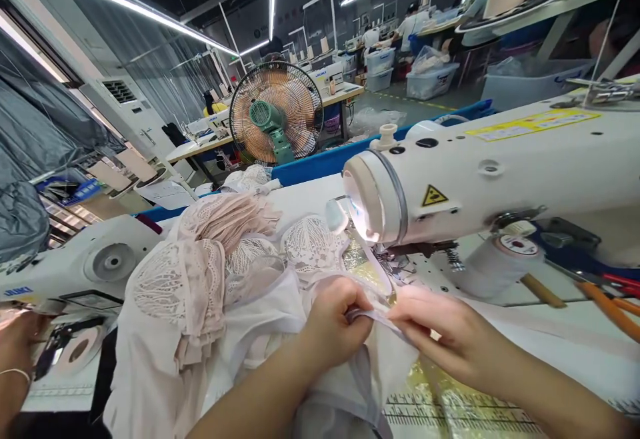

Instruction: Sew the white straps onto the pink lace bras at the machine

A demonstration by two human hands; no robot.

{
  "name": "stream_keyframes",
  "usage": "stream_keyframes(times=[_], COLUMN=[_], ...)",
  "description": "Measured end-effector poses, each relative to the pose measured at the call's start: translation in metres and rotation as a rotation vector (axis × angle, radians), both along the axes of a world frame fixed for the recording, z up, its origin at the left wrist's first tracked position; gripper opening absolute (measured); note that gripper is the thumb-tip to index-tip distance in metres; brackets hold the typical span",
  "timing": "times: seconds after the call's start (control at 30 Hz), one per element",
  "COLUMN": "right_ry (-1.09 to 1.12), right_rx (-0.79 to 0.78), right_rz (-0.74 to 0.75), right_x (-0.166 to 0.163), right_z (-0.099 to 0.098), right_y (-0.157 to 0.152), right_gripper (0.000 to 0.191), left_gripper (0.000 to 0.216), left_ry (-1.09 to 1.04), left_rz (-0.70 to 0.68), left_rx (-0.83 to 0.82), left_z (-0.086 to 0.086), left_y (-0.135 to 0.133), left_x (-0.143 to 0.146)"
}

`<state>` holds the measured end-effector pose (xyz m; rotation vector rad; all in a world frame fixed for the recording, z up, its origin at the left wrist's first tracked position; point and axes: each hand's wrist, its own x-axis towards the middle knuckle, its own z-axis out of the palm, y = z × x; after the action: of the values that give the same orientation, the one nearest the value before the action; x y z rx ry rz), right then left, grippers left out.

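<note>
Both my hands pinch the edge of a pale lace bra [313, 246], just in front of the sewing machine's needle area. My left hand [337, 319] is closed on the bound fabric edge, thumb against curled fingers. Close beside it, my right hand [445, 332] grips the same edge between thumb and fingertips. A white sewing machine [450, 179] reaches in from the right, its lamp lit over the cloth. The needle and presser foot are partly hidden. Heaped to the left of my hands lies a pile of pale pink lace bra pieces [200, 279].
A thread cone [500, 262] and orange-handled scissors [610, 309] lie at the right. Ruler markings [460, 412] run along the front table edge. Another sewing machine [110, 259] stands at left, with another person's hand [17, 352] beside it. A large fan [277, 112] stands behind.
</note>
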<state>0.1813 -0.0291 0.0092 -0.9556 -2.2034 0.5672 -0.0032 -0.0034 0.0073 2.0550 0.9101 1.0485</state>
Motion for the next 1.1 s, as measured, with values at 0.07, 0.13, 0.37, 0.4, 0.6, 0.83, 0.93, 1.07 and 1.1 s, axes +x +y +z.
stream_keyframes(times=[0.07,0.13,0.37,0.4,0.6,0.83,0.93,1.07,1.1], right_ry=[0.006,0.014,0.03,0.031,0.051,0.062,0.062,0.066,0.071], right_rx=[-0.002,-0.008,-0.084,-0.117,-0.252,-0.294,-0.295,-0.285,-0.285], right_rz=[-0.009,-0.015,0.028,0.04,0.11,0.113,0.134,0.147,0.152], right_x=[-0.001,-0.001,0.002,0.003,0.006,0.004,0.004,0.005,0.005], right_z=[-0.001,-0.002,-0.001,0.0,0.0,0.002,0.003,0.003,0.003], right_y=[0.0,0.0,0.003,0.004,0.01,0.009,0.009,0.011,0.011], right_gripper=[0.024,0.023,0.021,0.02,0.02,0.023,0.023,0.024,0.025], left_gripper=[0.017,0.015,0.006,0.01,0.022,0.014,0.018,0.021,0.021], left_ry=[0.022,0.037,-0.135,-0.16,-0.215,-0.067,-0.027,-0.055,-0.075], left_rz=[0.005,-0.002,-0.226,-0.281,-0.423,-0.373,-0.389,-0.393,-0.392], left_rx=[-0.062,-0.157,-0.544,-0.616,-0.812,-0.628,-0.651,-0.719,-0.739], left_z=[0.003,0.007,0.009,0.008,0.006,0.008,0.009,0.011,0.012], left_y=[0.0,0.0,0.007,0.008,0.011,0.011,0.012,0.01,0.009], left_x=[0.001,0.001,-0.006,-0.007,-0.012,-0.013,-0.015,-0.015,-0.014])
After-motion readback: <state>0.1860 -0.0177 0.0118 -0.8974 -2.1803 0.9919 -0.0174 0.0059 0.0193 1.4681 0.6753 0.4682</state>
